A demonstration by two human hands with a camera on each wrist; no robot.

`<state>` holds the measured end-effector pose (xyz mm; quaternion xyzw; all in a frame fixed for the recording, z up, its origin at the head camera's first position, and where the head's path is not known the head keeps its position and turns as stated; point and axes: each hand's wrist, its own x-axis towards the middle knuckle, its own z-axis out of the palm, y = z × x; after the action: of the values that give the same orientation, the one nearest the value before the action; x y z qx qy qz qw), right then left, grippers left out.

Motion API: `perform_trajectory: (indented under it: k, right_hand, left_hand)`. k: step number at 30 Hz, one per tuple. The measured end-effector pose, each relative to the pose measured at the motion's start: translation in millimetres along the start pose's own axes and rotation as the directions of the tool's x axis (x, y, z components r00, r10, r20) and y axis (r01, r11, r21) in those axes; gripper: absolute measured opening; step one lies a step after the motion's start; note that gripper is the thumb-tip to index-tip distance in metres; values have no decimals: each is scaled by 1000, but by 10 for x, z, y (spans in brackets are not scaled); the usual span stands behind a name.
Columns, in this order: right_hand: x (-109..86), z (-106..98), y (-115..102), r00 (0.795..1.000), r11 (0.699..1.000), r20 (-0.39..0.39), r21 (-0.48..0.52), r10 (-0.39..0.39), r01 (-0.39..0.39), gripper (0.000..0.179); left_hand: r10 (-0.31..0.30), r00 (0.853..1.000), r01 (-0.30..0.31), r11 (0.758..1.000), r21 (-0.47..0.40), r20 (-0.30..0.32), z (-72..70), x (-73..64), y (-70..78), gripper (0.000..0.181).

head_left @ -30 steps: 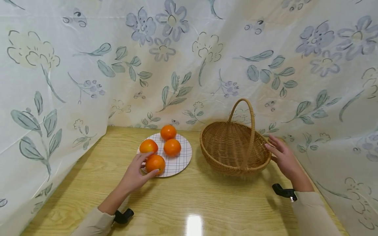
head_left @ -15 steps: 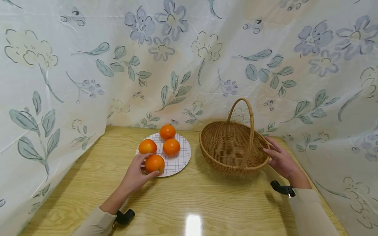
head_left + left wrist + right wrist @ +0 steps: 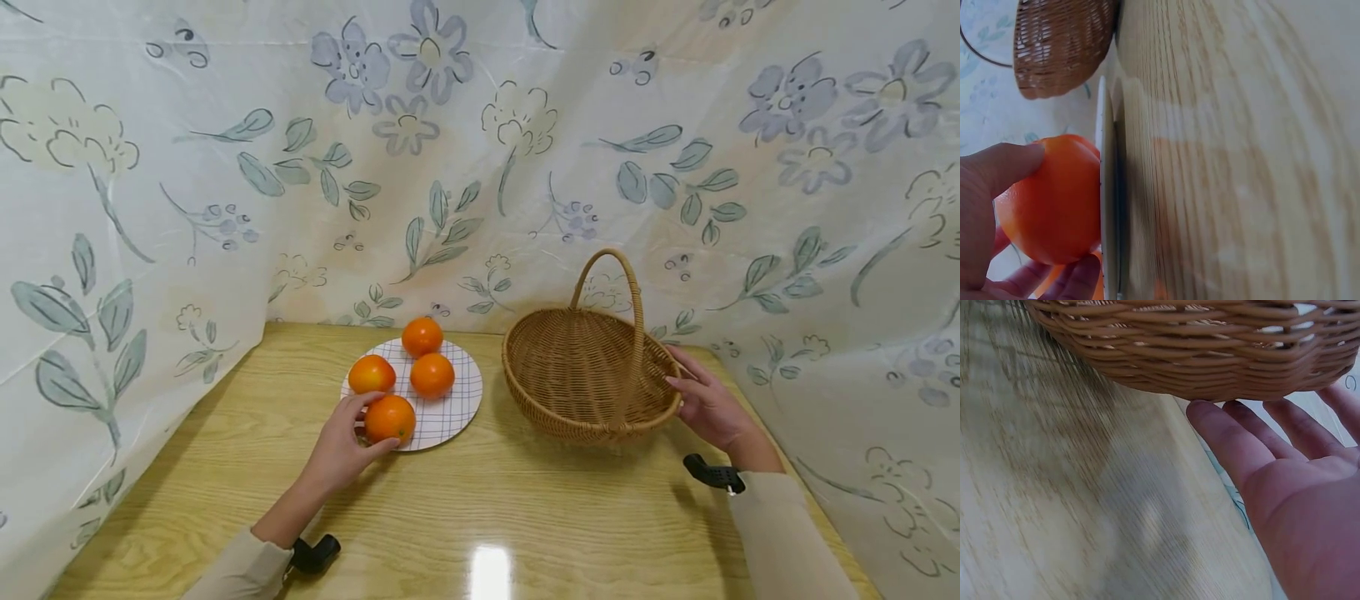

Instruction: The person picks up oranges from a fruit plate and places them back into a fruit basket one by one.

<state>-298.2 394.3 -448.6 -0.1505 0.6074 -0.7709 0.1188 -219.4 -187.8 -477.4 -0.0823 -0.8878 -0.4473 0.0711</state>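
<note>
Left hand [image 3: 339,446] fingers sensibly clasp the likely slick, round orange fruit [image 3: 390,419] side-on; right hand [image 3: 712,408] fingers grip the brown wicker basket [image 3: 577,373] at three o'clock.

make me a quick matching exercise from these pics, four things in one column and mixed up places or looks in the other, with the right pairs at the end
Column 1
1. plate
2. left hand
3. basket
4. right hand

Column 2
a. brown wicker with a tall arched handle
b. at the wicker rim, on the side away from the fruit
c. white with thin grid lines, under four fruits
d. fingers and thumb round an orange fruit

Right pairs: 1-c, 2-d, 3-a, 4-b
</note>
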Motion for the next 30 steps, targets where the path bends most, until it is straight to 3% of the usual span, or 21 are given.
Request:
perform_trajectory:
  k: [7,14,22,30]
  right_hand:
    - [-10,-31,-20,1000,1000,24,4,7,-7,66]
    - [0,-62,-24,999,1000,53,19,9,-10,66]
    - [11,-89,-36,996,999,88,39,17,-21,65]
    - [9,-78,-62,995,999,89,12,34,-35,65]
  left_hand:
    - [14,1000,-14,1000,20,-12,6,-18,18,69]
    - [41,999,-42,998,-40,-13,-8,0,111,70]
    - [107,994,-105,979,-173,6,-30,132,455,70]
    - [131,990,-109,950,-293,57,-20,303,704,72]
